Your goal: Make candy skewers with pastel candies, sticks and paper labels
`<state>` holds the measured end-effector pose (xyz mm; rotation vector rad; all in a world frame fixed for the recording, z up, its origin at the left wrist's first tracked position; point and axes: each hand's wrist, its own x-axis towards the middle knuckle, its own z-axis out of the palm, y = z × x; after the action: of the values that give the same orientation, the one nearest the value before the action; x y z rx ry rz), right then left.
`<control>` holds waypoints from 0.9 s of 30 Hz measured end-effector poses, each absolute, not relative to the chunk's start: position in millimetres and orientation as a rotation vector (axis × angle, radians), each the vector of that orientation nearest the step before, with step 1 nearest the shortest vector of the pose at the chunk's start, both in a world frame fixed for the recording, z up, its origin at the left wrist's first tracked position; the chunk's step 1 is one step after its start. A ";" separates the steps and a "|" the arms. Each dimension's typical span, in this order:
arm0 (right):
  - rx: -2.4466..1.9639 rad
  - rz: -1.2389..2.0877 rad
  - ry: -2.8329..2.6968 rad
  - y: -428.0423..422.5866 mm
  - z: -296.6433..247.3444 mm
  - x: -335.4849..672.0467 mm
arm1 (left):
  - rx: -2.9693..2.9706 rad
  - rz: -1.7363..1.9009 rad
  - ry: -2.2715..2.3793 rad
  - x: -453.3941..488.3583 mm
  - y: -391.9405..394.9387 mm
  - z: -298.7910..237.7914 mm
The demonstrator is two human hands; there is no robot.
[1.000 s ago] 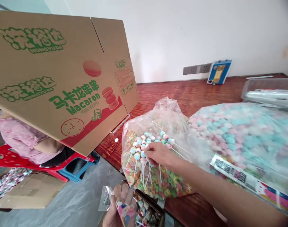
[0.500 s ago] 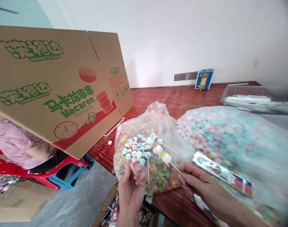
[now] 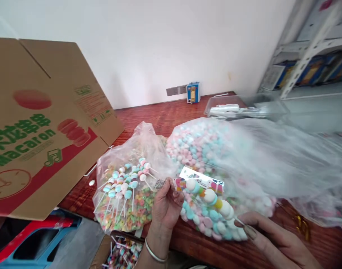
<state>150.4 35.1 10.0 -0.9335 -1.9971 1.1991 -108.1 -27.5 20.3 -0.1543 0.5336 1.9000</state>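
Observation:
A candy skewer point(image 3: 210, 196) with white, teal and yellow balls lies slanted between my hands, above the big clear bag of pink and blue candies point(image 3: 210, 149). My left hand point(image 3: 166, 207) is closed in a pinch on its upper end, where a bit of printed wrapper shows. My right hand point(image 3: 267, 237) is closed on the stick at the lower end. To the left of my left hand, a pile of similar skewers point(image 3: 126, 179) rests on a smaller bag of coloured ring candies point(image 3: 126, 213).
A large "Macaron" cardboard box point(image 3: 39, 138) leans over the wooden table point(image 3: 165, 112) at the left. A clear plastic tray point(image 3: 238, 108) and a blue device point(image 3: 193, 92) stand at the back, metal shelves point(image 3: 313, 48) at the right. Below the table edge are a box of wrapped candies point(image 3: 123, 254) and red and blue stools point(image 3: 33, 243).
My right hand has taken one skewer off the pile and drawn it to the right. My left hand has come up and pinched its top end. The view has swung right.

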 end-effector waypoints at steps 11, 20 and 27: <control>-1.081 1.025 -2.159 35.1 2.6 203.5 | 0.326 1.786 0.758 -86.7 -9.6 25.9; -1.139 1.554 -1.810 24.3 27.5 184.5 | 0.571 1.792 0.980 -84.0 -4.4 28.1; -1.049 2.291 -0.928 -10.2 8.2 149.5 | 0.041 1.883 0.715 -55.0 14.9 33.6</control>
<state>149.5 -10.2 8.2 -1.0490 -0.9280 2.2914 -55.0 14.9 33.6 0.0408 0.7148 1.8825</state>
